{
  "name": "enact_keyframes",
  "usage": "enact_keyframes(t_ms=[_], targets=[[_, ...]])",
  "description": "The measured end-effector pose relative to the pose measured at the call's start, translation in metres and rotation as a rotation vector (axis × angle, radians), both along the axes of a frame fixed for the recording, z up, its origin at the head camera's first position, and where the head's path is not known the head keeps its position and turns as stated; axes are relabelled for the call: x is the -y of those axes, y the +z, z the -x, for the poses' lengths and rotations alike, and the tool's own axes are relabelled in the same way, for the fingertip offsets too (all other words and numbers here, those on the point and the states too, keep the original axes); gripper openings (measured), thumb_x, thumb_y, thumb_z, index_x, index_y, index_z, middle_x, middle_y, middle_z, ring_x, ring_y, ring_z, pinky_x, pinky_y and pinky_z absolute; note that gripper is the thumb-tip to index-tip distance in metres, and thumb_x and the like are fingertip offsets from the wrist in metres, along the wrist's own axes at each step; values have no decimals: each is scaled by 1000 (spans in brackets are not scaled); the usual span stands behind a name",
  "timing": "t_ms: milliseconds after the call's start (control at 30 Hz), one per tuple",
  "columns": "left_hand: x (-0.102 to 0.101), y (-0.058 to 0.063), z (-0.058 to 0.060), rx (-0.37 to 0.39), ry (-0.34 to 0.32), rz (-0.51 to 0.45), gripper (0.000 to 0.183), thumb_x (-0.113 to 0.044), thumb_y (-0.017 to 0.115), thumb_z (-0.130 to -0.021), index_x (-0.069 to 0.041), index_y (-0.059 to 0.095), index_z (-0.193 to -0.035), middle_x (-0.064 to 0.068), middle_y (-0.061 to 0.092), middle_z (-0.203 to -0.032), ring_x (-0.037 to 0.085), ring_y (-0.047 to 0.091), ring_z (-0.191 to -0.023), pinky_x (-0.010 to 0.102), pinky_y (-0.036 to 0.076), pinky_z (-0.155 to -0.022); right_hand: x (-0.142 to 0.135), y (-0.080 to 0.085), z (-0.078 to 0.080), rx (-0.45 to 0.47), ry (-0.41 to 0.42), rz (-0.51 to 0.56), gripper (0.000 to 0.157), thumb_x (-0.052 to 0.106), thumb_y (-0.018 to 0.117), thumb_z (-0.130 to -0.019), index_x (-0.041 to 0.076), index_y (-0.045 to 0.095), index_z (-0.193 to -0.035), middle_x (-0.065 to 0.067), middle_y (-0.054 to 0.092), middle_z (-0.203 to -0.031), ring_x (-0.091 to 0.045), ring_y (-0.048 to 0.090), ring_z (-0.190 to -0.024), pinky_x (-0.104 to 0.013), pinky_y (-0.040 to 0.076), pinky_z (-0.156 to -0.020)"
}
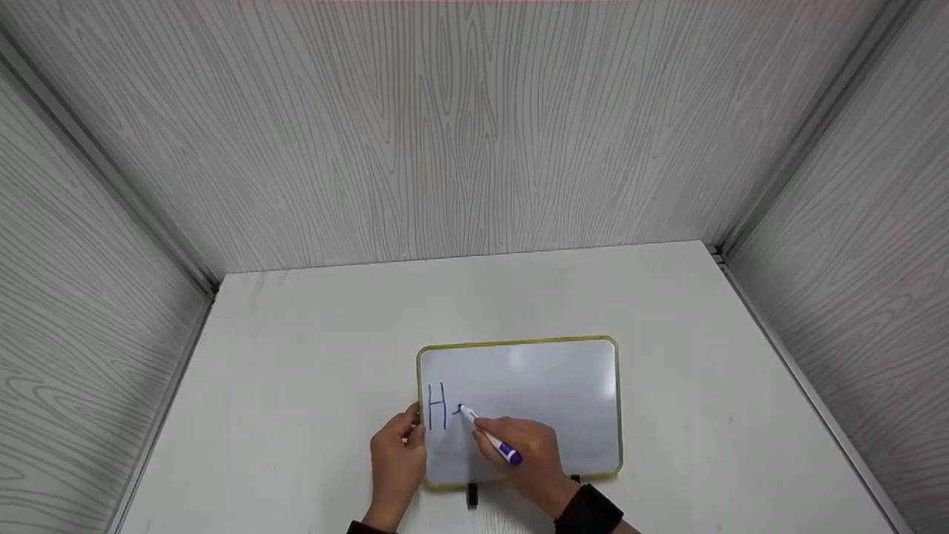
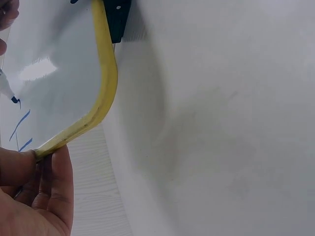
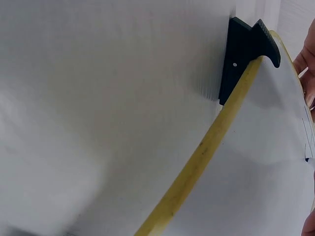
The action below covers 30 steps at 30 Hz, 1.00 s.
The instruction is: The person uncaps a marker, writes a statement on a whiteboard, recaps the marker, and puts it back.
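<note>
A whiteboard (image 1: 549, 400) with a yellow frame stands on black feet on the table. My left hand (image 1: 398, 456) grips its left edge; in the left wrist view the thumb (image 2: 17, 167) lies on the front and the fingers go behind the frame (image 2: 105, 83). My right hand (image 1: 530, 452) pinches a white marker (image 1: 508, 452) with a blue end. The marker's dark tip is at the board, right at a short stroke beside a large blue letter H (image 1: 437, 404). In the right wrist view, only a bit of the right hand shows at the lower right edge.
One black foot (image 1: 472, 495) juts out under the board's lower edge, and another (image 1: 575, 479) is partly covered by the right wrist. The white table (image 1: 296, 386) spreads around the board. Wood-grain panels (image 1: 460, 133) enclose it at the back and both sides.
</note>
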<state>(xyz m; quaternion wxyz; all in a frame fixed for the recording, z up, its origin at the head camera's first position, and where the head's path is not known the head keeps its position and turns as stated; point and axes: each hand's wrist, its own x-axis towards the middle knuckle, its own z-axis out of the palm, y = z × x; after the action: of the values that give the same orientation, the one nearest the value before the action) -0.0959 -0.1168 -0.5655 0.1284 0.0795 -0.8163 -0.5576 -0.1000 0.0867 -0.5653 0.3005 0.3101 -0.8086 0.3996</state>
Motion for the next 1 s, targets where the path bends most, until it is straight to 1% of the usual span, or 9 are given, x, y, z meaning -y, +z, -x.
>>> enact_keyframes(t_ms=[100,200,433,633,867,1000], targets=[[0,-1,0,10,5,3,40,20,63,-88,7,72,-125,10,76,-99,18,61,-81,25,49,-70,1,1,1,30,5,1,26,6,89,-82,10,83,-106,4,80,-96,-6,74,-79,-23,59,-71],[0,0,0,1,4,3,40,20,63,-87,8,72,-124,10,76,-99,18,61,-81,25,49,-70,3,1,2,44,9,-10,24,8,88,-82,10,83,-106,4,80,-95,-6,74,-79,-22,58,-71],[-1,-1,0,-11,6,17,40,20,63,-86,8,73,-123,10,77,-99,18,61,-81,26,49,-70,5,-1,-1,31,70,0,26,6,88,-83,10,82,-108,4,80,-94,-6,74,-80,-23,59,-71],[0,-2,1,-31,11,29,40,21,63,-85,7,74,-122,9,77,-96,18,63,-81,26,50,-71,4,-4,-5,59,95,-8,22,6,85,-85,11,83,-106,5,79,-90,-4,72,-75,-20,57,-69],[1,-2,-1,-50,3,6,39,21,65,-85,9,73,-122,11,76,-98,19,63,-81,26,51,-69,1,-8,-8,49,71,-2,20,5,87,-82,10,84,-100,5,79,-86,-3,70,-70,-20,57,-66],[1,-2,-1,-43,2,4,39,21,64,-86,9,73,-122,12,76,-100,19,64,-82,25,51,-69,-1,-9,-9,73,80,28,19,4,86,-82,8,84,-100,4,79,-87,-4,71,-71,-21,58,-67]])
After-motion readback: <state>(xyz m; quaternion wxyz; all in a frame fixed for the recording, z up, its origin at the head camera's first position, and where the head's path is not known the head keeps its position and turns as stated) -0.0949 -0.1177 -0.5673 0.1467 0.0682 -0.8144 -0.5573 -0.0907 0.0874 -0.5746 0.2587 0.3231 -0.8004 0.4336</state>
